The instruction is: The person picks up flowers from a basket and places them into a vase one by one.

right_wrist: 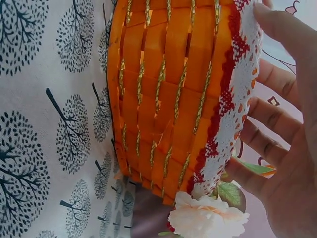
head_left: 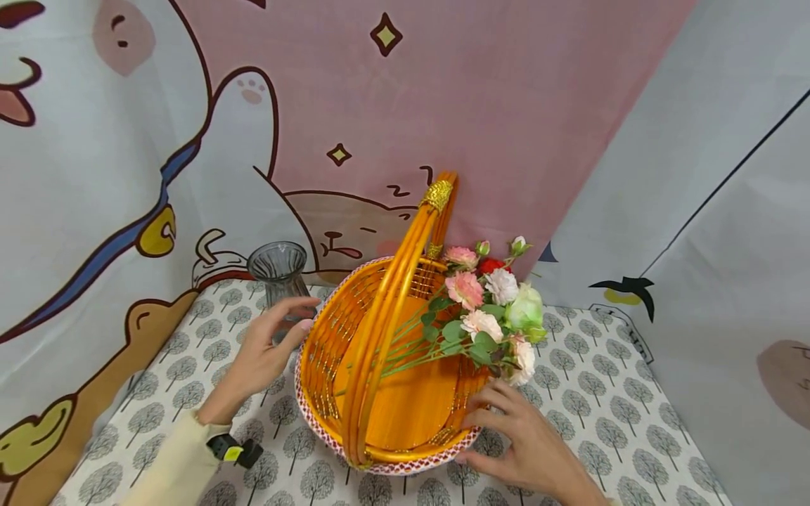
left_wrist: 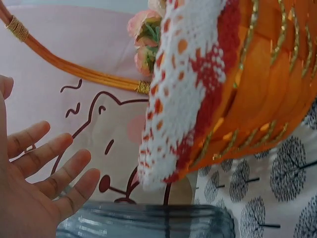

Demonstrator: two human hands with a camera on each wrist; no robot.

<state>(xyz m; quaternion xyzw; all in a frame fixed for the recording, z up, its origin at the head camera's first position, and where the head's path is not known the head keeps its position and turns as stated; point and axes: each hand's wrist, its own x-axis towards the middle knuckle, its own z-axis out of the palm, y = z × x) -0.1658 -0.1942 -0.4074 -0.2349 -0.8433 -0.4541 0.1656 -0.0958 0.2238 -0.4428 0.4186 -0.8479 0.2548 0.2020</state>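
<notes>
An orange woven basket [head_left: 411, 414] with a tall arched handle [head_left: 386, 316] and a red-and-white lace rim stands on the table. Artificial flowers [head_left: 500, 288] in pink, white, red and pale green lie in it, stems inside and blooms over the right rim. My right hand [head_left: 522, 436] holds the basket's near right rim, fingers over the inside and thumb outside; the right wrist view shows the thumb at the lace [right_wrist: 237, 89]. My left hand [head_left: 266, 348] is spread beside the left rim, holding nothing. Just behind it stands a grey ribbed glass vase [head_left: 278, 267], its lower part partly hidden.
A tree-print cloth [head_left: 588, 393] covers the table. Cartoon-printed fabric [head_left: 506, 105] hangs close behind the basket and at both sides. On the left wrist is a black strap [head_left: 224, 448].
</notes>
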